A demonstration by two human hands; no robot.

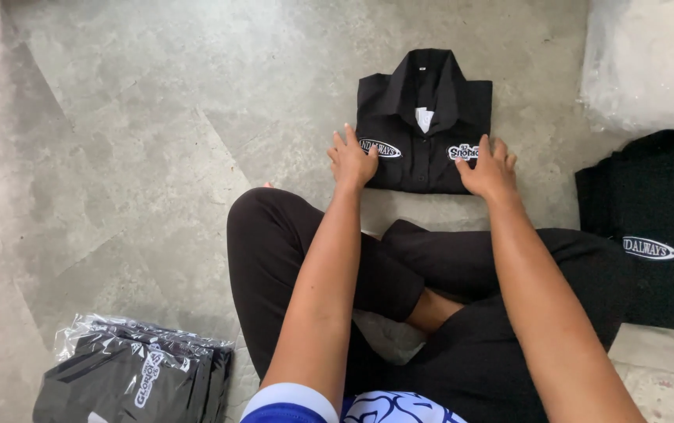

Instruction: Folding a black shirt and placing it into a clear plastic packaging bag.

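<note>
Head view: your fingers are spread flat, left hand (351, 159) and right hand (489, 168) pressing the near corners of the folded black shirt (423, 125) on the concrete floor (157, 141) before your crossed legs. Bagged shirts (137, 372) lie left.

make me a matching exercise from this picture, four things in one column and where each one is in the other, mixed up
Things:
1. folded black shirt
2. stack of bagged shirts
3. left hand
4. right hand

Places:
A. on the floor by the person's left knee, bottom left of the view
B. flat on the shirt's lower right corner
C. on the grey floor in front of the crossed legs
D. on the shirt's lower left edge

Pairs: 1-C, 2-A, 3-D, 4-B
</note>
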